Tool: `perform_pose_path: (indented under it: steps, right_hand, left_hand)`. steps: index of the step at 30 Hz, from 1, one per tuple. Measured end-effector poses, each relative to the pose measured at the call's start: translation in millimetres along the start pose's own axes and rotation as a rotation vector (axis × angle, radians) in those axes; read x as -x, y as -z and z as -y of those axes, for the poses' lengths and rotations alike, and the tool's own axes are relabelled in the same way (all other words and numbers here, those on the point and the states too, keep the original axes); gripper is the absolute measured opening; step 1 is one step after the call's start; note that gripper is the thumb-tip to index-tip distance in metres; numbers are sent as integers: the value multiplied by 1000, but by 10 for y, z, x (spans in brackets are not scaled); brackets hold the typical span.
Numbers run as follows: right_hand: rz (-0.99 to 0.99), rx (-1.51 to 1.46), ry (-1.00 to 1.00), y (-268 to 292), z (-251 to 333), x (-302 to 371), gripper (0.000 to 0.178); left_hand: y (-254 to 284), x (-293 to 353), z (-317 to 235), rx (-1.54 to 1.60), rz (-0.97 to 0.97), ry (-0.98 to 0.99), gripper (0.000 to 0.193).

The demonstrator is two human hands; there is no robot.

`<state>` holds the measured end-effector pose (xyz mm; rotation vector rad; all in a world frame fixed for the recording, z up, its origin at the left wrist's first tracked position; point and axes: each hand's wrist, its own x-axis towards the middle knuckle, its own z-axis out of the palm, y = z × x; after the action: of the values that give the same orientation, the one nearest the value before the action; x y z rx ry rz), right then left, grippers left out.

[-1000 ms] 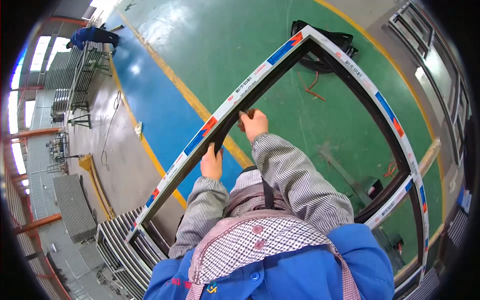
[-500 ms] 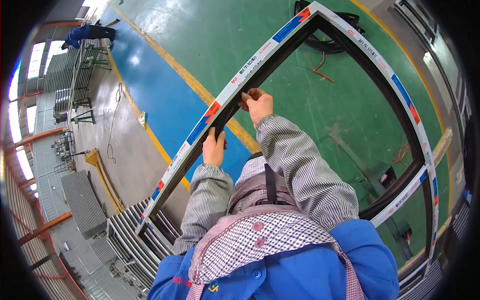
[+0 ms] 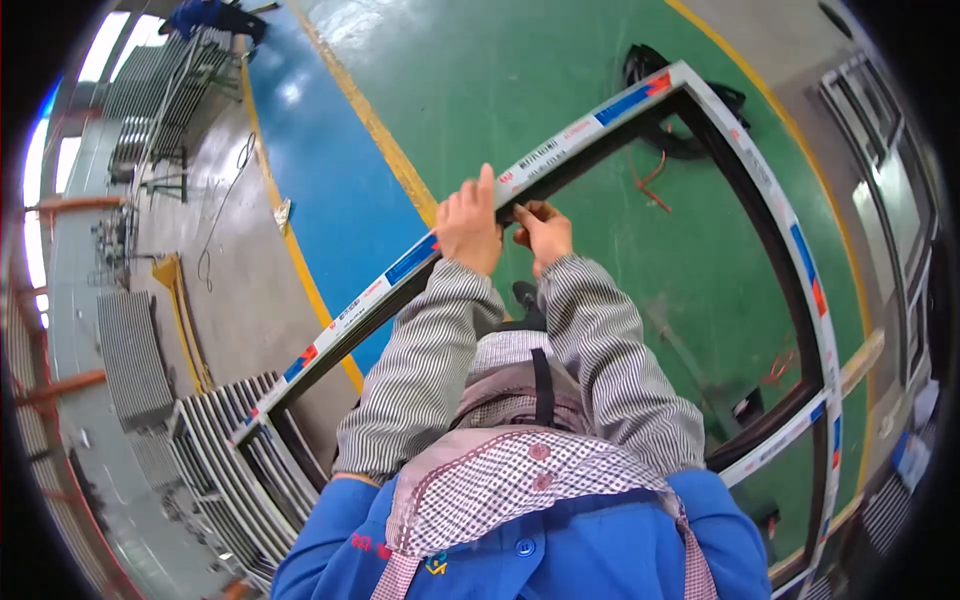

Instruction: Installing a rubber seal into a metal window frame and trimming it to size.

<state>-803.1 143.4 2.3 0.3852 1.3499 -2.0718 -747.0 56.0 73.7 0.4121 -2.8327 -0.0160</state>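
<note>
A large metal window frame with printed protective film and a rounded far corner stands tilted before me. A black rubber sealing strip lines its inner edge. My left hand wraps over the frame's left bar from the outer side, one finger sticking up; the palm side is hidden. Close beside it, my right hand is closed in a pinch at the inner edge, on the black strip. Its fingertips partly hide the spot they grip.
Slatted metal frames are stacked at lower left, near a yellow pallet jack. A black coil lies on the green floor beyond the far corner. Another person bends over a bench at far left. More frames lean at right.
My left hand has gone from the bar's inner edge up and over to its outer side, closer to my right hand. The right hand keeps its pinch. The whole view has shifted slightly.
</note>
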Motion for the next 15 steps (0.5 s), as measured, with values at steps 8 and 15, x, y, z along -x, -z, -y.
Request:
perform_pose_path:
  steps: [8, 15]
  right_hand:
    - [168, 1470, 1467, 114, 678, 43, 54]
    - [751, 1603, 1851, -112, 1066, -486, 49]
  left_hand:
    - [-145, -61, 150, 80, 82, 96, 42]
    - [-377, -17, -2, -4, -298, 175, 18]
